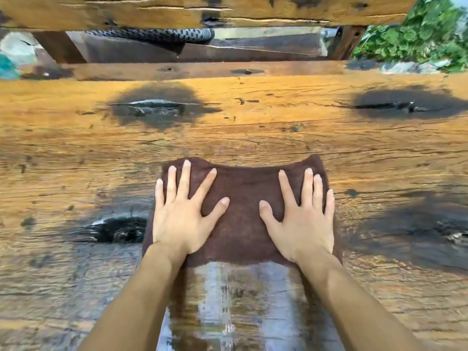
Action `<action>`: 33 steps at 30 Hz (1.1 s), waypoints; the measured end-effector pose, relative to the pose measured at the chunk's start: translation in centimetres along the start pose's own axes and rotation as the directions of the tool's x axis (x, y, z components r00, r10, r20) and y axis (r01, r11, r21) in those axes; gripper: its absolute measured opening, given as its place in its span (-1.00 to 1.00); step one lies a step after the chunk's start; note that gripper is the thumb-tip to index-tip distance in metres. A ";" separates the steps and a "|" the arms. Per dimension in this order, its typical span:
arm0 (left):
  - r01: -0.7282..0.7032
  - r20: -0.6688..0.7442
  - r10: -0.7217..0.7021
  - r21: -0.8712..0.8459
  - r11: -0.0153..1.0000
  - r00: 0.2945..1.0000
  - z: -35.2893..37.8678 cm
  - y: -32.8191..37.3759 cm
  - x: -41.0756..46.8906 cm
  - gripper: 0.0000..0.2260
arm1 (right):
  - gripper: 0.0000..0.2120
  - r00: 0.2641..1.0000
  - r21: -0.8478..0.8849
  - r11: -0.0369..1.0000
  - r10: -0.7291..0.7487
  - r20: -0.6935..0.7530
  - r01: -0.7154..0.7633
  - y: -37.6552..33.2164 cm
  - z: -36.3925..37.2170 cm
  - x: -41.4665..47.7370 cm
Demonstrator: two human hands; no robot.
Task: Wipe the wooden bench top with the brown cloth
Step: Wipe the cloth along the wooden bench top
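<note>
We have our left hand (181, 216) and right hand (301, 219) flat, fingers spread, pressing the brown cloth (243, 206) mid-tabletop (76, 153). A wet strip (228, 305) shines nearer us — far and side boards look unwiped, we judge.

One brown cloth (243, 214), one wooden bench top (253, 138), two hands.
</note>
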State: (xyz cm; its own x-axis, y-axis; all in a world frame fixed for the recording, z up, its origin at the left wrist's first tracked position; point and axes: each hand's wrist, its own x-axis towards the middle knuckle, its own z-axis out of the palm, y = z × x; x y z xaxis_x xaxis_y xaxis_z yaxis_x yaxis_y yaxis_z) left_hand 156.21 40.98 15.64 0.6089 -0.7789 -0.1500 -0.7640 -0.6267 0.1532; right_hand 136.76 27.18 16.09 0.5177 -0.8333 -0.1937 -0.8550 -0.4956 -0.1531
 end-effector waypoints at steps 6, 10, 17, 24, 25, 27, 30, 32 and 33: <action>0.010 0.037 -0.011 0.024 1.000 0.999 -1.9 0.0 8.4 -0.35 | -0.24 0.999 -0.025 0.999 -0.039 0.024 0.040 -1.2 -1.8 7.9; 0.023 -0.017 -0.022 0.027 0.999 1.000 -2.7 0.0 13.9 -0.36 | -0.24 0.998 -0.028 0.998 -0.052 -0.019 0.051 -2.5 -2.7 13.9; 0.048 -0.056 -0.046 0.030 0.998 0.997 -3.9 -0.2 23.9 -0.34 | -0.23 0.996 -0.014 0.997 -0.070 -0.060 0.069 -4.1 -4.1 23.3; 0.053 -0.108 -0.048 0.050 0.997 0.993 -4.8 -1.1 30.5 -0.22 | -0.22 0.994 -0.021 0.996 -0.092 -0.063 0.091 -5.7 -5.2 30.0; 0.053 -0.112 -0.046 0.058 0.997 0.993 -4.9 -1.2 30.9 -0.21 | -0.22 0.993 -0.020 0.995 -0.097 -0.064 0.096 -5.9 -5.3 30.5; 0.050 -0.125 -0.041 0.070 0.996 0.991 -5.1 -1.5 31.2 -0.21 | -0.22 0.993 -0.024 0.995 -0.100 -0.069 0.099 -6.1 -5.5 31.0; 0.041 -0.132 -0.031 0.076 0.996 0.991 -5.1 -1.5 31.1 -0.25 | -0.21 0.991 -0.033 0.994 -0.103 -0.088 0.100 -6.0 -5.6 31.2; 0.036 -0.135 -0.027 0.067 0.997 0.990 -5.0 -1.6 30.8 -0.27 | -0.22 0.988 -0.035 0.993 -0.117 -0.098 0.114 -6.0 -5.6 31.0; 0.037 -0.137 -0.028 0.061 0.997 0.990 -4.9 -1.7 30.6 -0.28 | -0.22 0.987 -0.031 0.992 -0.125 -0.101 0.122 -6.0 -5.6 30.9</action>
State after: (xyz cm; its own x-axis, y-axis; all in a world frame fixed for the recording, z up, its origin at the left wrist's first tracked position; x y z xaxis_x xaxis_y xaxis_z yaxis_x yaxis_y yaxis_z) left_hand 177.20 18.11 15.60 0.6536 -0.7566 -0.0195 -0.7527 -0.6525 0.0880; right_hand 157.70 3.04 16.46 0.6146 -0.7853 -0.0745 -0.7858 -0.6012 -0.1453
